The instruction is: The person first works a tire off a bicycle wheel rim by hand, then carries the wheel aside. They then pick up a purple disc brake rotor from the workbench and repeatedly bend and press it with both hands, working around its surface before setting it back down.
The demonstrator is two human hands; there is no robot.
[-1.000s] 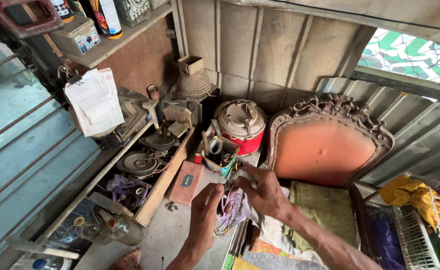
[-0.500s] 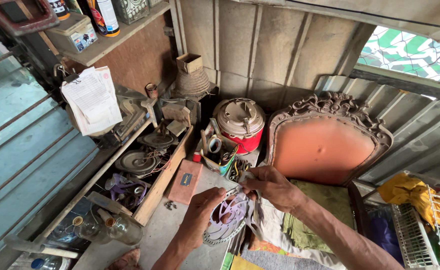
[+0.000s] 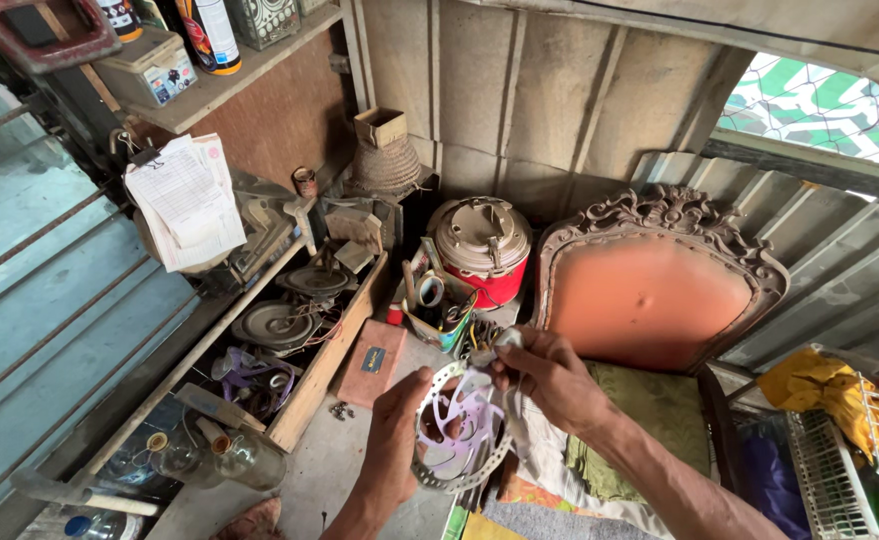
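Left hand [image 3: 399, 425]: clenched on the near-left rim of a toothed metal disc [image 3: 459, 430], fingers through its purple centre.
Right hand [image 3: 549, 375]: pinching the disc's far edge.
Disc: held upright between both hands, above the grey surface [image 3: 309, 480], near centre.
Just beyond: tool holder [image 3: 439, 315], red jug with tan lid [image 3: 481, 250].
Right: carved chair with orange back [image 3: 659, 290].
Left: wooden tray of metal parts [image 3: 299, 320], small brown box [image 3: 371, 362].
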